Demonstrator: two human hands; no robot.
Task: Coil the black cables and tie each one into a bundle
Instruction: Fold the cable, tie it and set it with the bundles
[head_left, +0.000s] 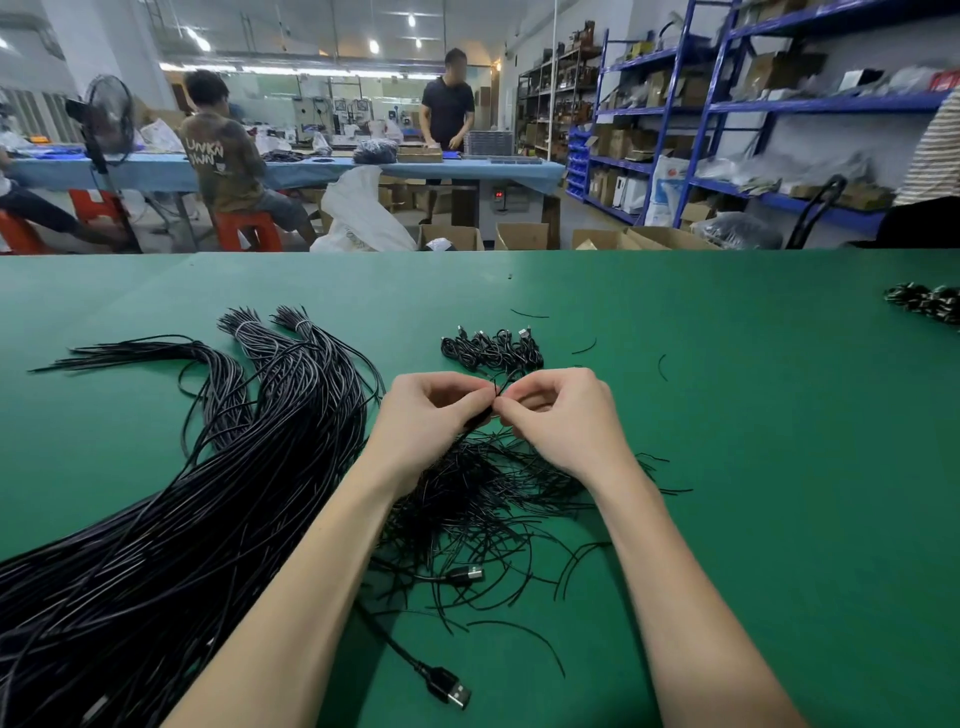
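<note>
Black cable (480, 418) pinched between left hand (434, 410) and right hand (558, 413), frame centre; tied bundles (492, 349) just above on green bench (727, 415).

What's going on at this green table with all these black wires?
A person is bundling cables. Both hands, left hand and right hand, pinch a thin black tie at their fingertips, over a loose heap of ties. A few finished bundles lie just beyond the hands. A big sheaf of uncoiled cables waits on the person's left on the green table.
</note>
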